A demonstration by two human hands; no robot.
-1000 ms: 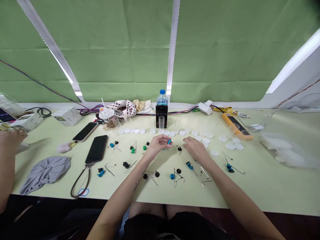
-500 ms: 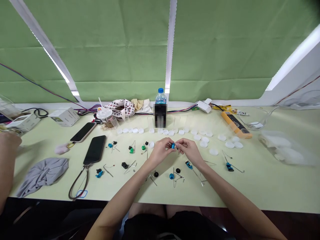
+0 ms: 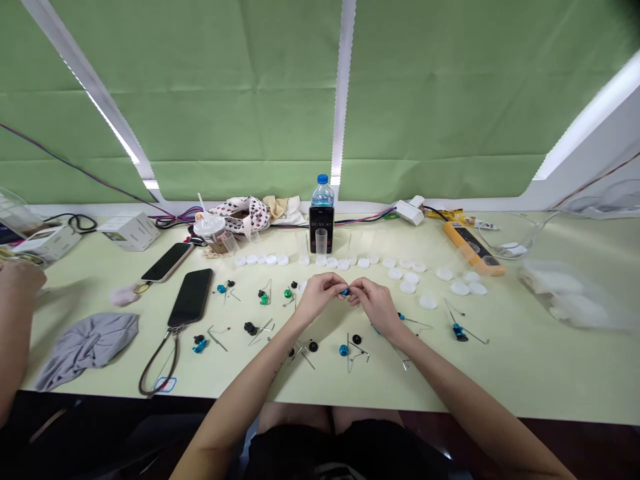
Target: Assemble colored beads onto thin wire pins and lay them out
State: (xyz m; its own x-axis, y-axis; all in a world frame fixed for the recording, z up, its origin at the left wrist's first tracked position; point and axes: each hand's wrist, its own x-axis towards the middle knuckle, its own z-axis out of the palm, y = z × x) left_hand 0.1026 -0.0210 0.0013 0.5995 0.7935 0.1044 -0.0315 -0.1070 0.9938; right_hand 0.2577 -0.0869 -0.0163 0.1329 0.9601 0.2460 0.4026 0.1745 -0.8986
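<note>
My left hand and my right hand meet over the middle of the table, fingertips pinched on a small blue part between them. Most of that part is hidden by the fingers. Nearer my body lie a round blue piece, a black disc and bent metal wires. Another blue piece is partly covered by my right hand. Green pieces with wires rest left of my left hand, and a blue and black piece lies right of my right forearm.
White round caps and clear cups spread behind my hands. A phone leans on a water bottle. Phones, a grey cloth and another person's arm are at left; an orange meter is at right.
The blue part has turned between my fingers and shows less. My right hand has shifted slightly left and covers more of the blue piece below it.
</note>
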